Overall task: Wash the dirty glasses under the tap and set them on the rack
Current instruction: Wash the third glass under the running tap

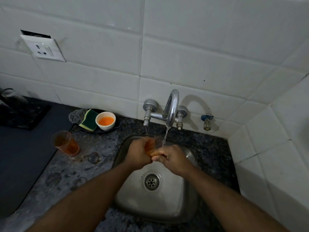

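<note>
At the centre of the frame the left hand [139, 153] has its fingers curled round an orange-stained glass [151, 145], gripping it over the sink [167, 208]. The right hand [172, 158] meets it from the right, its fingers curled against the lower part of the same glass, so both hands clasp it together. The glass is partly hidden by the fingers, and how it is tilted cannot be told.

A thin stream of water [165, 137] falls from the curved spout of the tap [172, 108] just above the hands and lands at the glass's right edge, beside the right hand's knuckles. Below the hands, the drain [151, 181] sits in the middle of the steel basin.

Left of the sink, on the speckled worktop [70, 178], a second glass [66, 143] stands upright with orange residue inside, well apart from the hands. Further up, near the wall, a dark plate [100, 130] carries a green and yellow sponge [89, 120] and a small white bowl [105, 121] of orange liquid, the two touching. A dark mat [25, 148] covers the worktop at the left of the frame. A white socket [44, 48] is mounted on the tiled wall at upper left.
</note>
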Demonstrator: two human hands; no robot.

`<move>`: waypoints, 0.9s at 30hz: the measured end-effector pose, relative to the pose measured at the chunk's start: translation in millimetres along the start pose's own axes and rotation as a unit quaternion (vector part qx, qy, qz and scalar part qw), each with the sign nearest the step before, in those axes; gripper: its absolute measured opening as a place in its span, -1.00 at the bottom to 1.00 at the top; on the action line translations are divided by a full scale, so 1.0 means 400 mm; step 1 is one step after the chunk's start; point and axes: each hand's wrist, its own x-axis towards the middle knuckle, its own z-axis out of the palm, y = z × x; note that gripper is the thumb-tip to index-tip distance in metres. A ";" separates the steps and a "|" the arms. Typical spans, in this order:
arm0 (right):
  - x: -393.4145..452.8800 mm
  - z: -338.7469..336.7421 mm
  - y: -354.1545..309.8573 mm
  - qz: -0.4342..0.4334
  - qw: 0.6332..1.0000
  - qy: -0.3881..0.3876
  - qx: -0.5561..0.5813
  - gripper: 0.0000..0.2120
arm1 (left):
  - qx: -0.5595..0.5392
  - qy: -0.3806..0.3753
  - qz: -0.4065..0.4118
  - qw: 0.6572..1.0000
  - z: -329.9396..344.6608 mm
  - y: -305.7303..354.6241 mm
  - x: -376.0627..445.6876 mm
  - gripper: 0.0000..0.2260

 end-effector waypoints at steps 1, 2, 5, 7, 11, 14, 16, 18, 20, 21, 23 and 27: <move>-0.002 -0.011 0.008 -0.011 0.998 -0.044 -0.035 -0.86 | -0.011 -0.090 -0.017 0.996 -0.016 -0.005 0.005 -0.56; -0.006 -0.023 0.017 -0.012 0.994 -0.084 -0.064 -0.83 | -0.015 -0.185 -0.039 0.982 -0.033 -0.008 0.008 -0.51; 0.002 -0.033 0.012 -0.012 0.996 -0.067 -0.064 -0.89 | -0.022 -0.185 -0.033 0.982 -0.037 -0.006 0.015 -0.50; 0.014 -0.018 -0.009 0.004 1.000 0.008 -0.007 -0.94 | -0.004 -0.031 0.025 0.999 -0.005 -0.001 0.015 -0.61; -0.001 -0.016 -0.019 -0.004 1.000 -0.013 -0.006 -0.86 | -0.003 -0.014 0.038 0.999 -0.004 0.001 0.002 -0.66; -0.005 -0.051 0.009 -0.011 0.987 -0.125 -0.098 -0.82 | -0.013 -0.220 -0.030 0.975 -0.048 -0.019 0.014 -0.49; 0.005 -0.048 0.006 -0.017 0.990 -0.097 -0.101 -0.85 | -0.018 -0.181 -0.031 0.983 -0.042 -0.019 0.015 -0.46; 0.015 -0.026 -0.010 -0.003 0.999 -0.029 -0.035 -0.90 | 0.003 -0.052 0.021 0.998 -0.013 -0.010 0.014 -0.53; 0.013 -0.011 -0.025 0.014 1.000 0.001 0.008 -0.89 | 0.020 0.029 0.052 0.998 0.012 -0.005 0.003 -0.62; 0.010 -0.012 -0.021 0.011 1.000 -0.013 -0.004 -0.87 | 0.017 0.017 0.047 0.999 0.009 -0.008 0.002 -0.62; 0.008 -0.028 0.001 -0.013 0.994 -0.083 -0.071 -0.86 | -0.001 -0.115 -0.004 0.993 -0.023 -0.026 0.008 -0.55; 0.022 -0.044 0.020 -0.015 0.986 -0.112 -0.126 -0.89 | -0.033 -0.220 -0.064 0.973 -0.036 -0.037 0.016 -0.43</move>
